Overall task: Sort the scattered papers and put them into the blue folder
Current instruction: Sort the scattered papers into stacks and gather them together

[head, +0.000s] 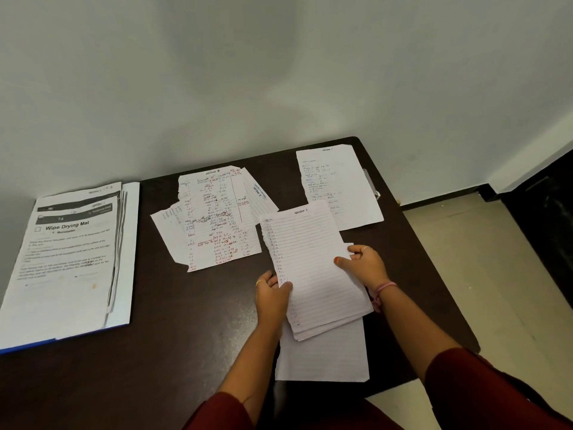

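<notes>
Thumbs over, fingers under: left hand (273,294) and right hand (364,263) pinching lined paper stack (313,268).

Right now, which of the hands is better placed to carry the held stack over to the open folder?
Probably the left hand. It grips the lined stack on the side facing the open folder at the table's left. The right hand holds the far edge and would have to cross over.

A plain room used as a study or office corner: a dark brown wooden worktop (186,336) stands against a bare white painted wall (279,72), above a pale tiled floor (483,274) with dark skirting (440,198).
</notes>
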